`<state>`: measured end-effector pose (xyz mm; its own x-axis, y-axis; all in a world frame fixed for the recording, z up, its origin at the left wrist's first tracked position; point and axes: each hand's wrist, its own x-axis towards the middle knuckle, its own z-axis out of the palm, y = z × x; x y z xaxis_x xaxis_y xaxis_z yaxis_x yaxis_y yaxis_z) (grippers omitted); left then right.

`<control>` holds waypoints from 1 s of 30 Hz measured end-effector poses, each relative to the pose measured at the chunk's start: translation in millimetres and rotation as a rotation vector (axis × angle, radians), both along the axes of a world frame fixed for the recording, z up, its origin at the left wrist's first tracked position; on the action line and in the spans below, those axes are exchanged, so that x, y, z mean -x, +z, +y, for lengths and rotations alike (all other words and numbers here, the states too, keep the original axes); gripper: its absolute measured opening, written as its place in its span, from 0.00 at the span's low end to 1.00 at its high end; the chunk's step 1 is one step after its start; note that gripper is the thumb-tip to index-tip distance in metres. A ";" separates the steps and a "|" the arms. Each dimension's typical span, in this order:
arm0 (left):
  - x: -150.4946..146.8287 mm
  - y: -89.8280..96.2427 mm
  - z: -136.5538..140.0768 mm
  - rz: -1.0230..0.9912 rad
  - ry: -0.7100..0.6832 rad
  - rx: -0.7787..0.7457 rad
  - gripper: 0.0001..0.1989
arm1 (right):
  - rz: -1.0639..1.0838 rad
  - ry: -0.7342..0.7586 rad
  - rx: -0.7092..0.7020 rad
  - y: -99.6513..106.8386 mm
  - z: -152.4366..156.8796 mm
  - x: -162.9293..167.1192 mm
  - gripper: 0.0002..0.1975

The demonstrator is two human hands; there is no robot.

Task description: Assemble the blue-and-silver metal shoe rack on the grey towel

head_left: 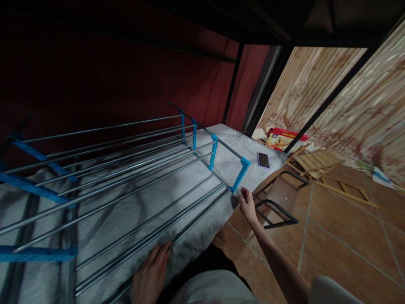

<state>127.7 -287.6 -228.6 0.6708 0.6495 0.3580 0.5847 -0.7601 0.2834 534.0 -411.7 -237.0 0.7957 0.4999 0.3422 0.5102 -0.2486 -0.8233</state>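
Rack (133,185) of long metal rods with blue plastic connectors lies on its side across a grey blanket (221,169) on a bed, rods running from lower left up toward the far right end.

Left hand (152,272): bottom centre, palm down on the nearest rods close to the bed edge, fingers spread and laid flat over them. Resting on the rods rather than wrapped round them (no closed grip visible).

Right hand (247,205): arm stretched out to the far end of the same rods, fingertips pinched in at the spot where the rod ends meet the lowest blue connector (239,174). Fingers mostly closed; whether they actually clamp the rod tip or the connector's foot, I cannot tell, since the contact point is small and dark.

So the rack spans between both hands: left on the near stretch of the bottom rods, right at their end joint.

Around it: phone (263,160) lying flat on the blanket just beyond the connector, well clear of the right hand. Black metal frame (278,211) on the tiled floor right beside the bed, under the right forearm. Red box (283,139) and wooden slats (313,162) further back on the floor by the wall.
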 end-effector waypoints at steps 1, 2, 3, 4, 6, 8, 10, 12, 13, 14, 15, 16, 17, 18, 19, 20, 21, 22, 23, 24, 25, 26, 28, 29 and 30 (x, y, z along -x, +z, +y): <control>-0.2 0.0 0.9 -0.006 0.003 -0.002 0.18 | 0.036 0.051 0.003 1.9 7.0 -5.5 0.22; -0.4 -0.1 1.5 -0.011 0.003 -0.006 0.18 | 0.057 0.092 0.033 4.2 13.7 -8.6 0.23; -0.5 -0.5 1.8 -0.015 0.002 -0.011 0.18 | 0.067 0.118 0.079 6.6 19.5 -9.8 0.23; -0.6 -0.8 1.9 -0.018 0.000 -0.020 0.18 | 0.069 0.130 0.130 9.1 24.0 -9.8 0.24; -1.0 -1.2 1.3 -0.021 0.001 -0.047 0.18 | 0.061 0.127 0.211 14.4 28.6 -8.3 0.25; -1.3 -0.9 0.6 -0.018 0.000 -0.064 0.18 | 0.052 0.123 0.241 19.6 28.6 -7.1 0.25; -1.1 -0.1 0.1 -0.015 -0.001 -0.064 0.18 | 0.035 0.128 0.262 24.4 26.4 -6.8 0.26; 0.1 0.6 -0.1 -0.005 -0.009 -0.049 0.19 | 0.012 0.130 0.295 28.0 24.4 -6.6 0.27; 1.1 0.7 -0.1 0.002 -0.013 -0.043 0.19 | 0.003 0.130 0.310 29.2 23.8 -6.2 0.28; 2.4 0.7 0.0 0.009 -0.013 -0.041 0.19 | -0.003 0.128 0.322 30.0 23.5 -5.7 0.29; 3.8 0.3 0.1 0.015 -0.015 -0.043 0.19 | -0.003 0.126 0.329 30.4 23.5 -5.0 0.29; 5.2 -0.3 0.3 0.017 -0.015 -0.050 0.19 | -0.001 0.122 0.333 30.4 23.6 -4.3 0.29; 6.6 -1.0 0.5 0.019 -0.014 -0.062 0.19 | 0.003 0.117 0.334 30.3 23.9 -3.5 0.29; 7.9 -1.8 0.7 0.019 -0.010 -0.078 0.19 | 0.008 0.113 0.333 30.1 24.2 -2.9 0.29; 9.0 -2.5 0.8 0.019 -0.009 -0.095 0.20 | 0.014 0.112 0.332 30.0 24.5 -2.5 0.29; 9.8 -3.0 0.8 0.017 -0.010 -0.114 0.20 | 0.019 0.114 0.331 30.1 24.7 -2.2 0.30; 10.4 -3.2 0.7 0.011 -0.013 -0.134 0.20 | 0.022 0.119 0.331 30.3 24.9 -2.2 0.30; 10.7 -3.0 0.5 0.004 -0.016 -0.152 0.20 | 0.025 0.127 0.332 30.5 25.0 -2.4 0.30; 10.8 -2.4 0.0 -0.005 -0.023 -0.166 0.20 | 0.030 0.135 0.333 30.8 25.1 -2.7 0.30; 10.7 -1.6 -0.4 -0.016 -0.030 -0.180 0.19 | 0.037 0.141 0.333 31.1 25.0 -3.1 0.30; 10.5 -0.5 -0.9 -0.026 -0.034 -0.191 0.19 | 0.045 0.143 0.333 31.3 24.9 -3.6 0.30; 10.5 0.6 -1.3 -0.034 -0.037 -0.199 0.19 | 0.054 0.141 0.333 31.2 24.6 -4.0 0.30; 11.1 2.5 -1.4 -0.049 -0.037 -0.207 0.19 | 0.066 0.139 0.335 30.6 24.1 -4.6 0.30; 11.9 3.2 -1.1 -0.053 -0.039 -0.203 0.18 | 0.070 0.141 0.337 30.1 23.8 -4.6 0.30; 12.9 3.6 -0.6 -0.056 -0.044 -0.196 0.18 | 0.073 0.145 0.337 29.6 23.5 -4.4 0.30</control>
<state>114.7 -288.2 -224.9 0.6727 0.5344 0.5118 0.5373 -0.8283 0.1587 538.4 -388.3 -207.5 0.7242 0.6844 0.0842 0.5032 -0.4411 -0.7431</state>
